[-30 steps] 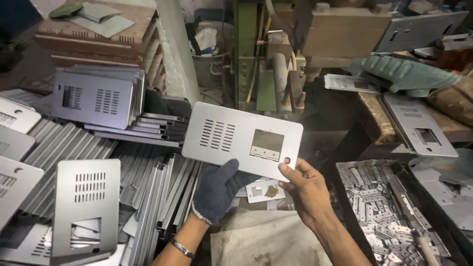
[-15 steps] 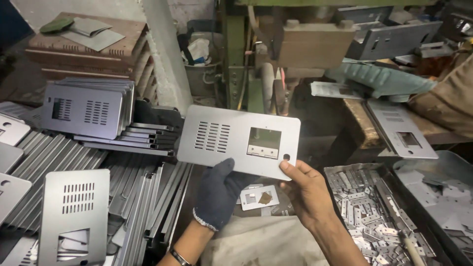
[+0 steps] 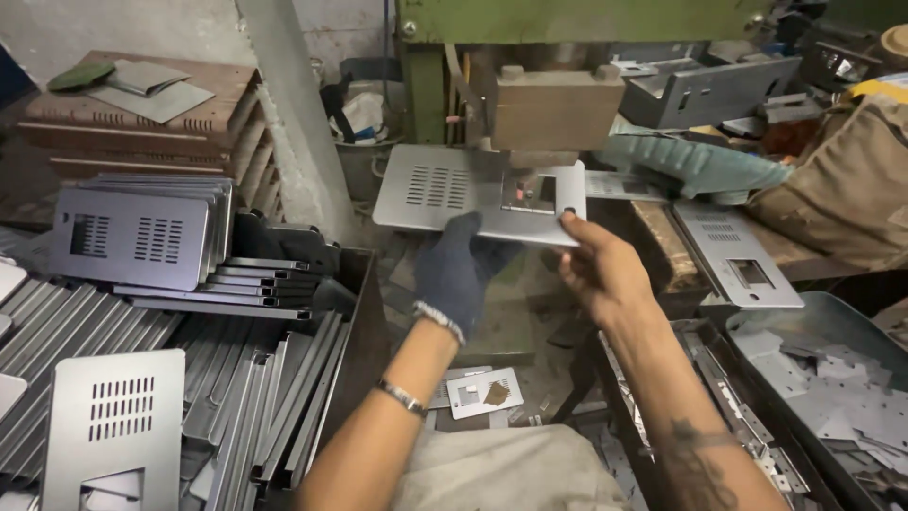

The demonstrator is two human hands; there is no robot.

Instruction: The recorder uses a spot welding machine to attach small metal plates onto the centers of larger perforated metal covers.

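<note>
**Two hands carry a punched steel panel at a press**

A worker's left hand (image 3: 457, 270), in a dark knit glove, grips the near edge of a grey metal panel (image 3: 452, 192) from below, fingers closed on it. The bare right hand (image 3: 598, 268) clasps the panel's right corner, thumb on top beside a small round hole. The panel, cut with rows of slots and a rectangular window, is held nearly flat in the air just in front of a tan block (image 3: 556, 106) on the green press (image 3: 567, 19). A thin bracelet (image 3: 401, 397) circles the left wrist. Left of the arms, a dark bin (image 3: 364, 322) holds stacked panels (image 3: 142, 241) of the same cut, some flat, many on edge. To the right, another panel (image 3: 738, 257) lies on a worn bench, above a tray of metal offcuts (image 3: 832, 388). A small punched plate (image 3: 484, 392) lies on the floor between the arms.
</note>
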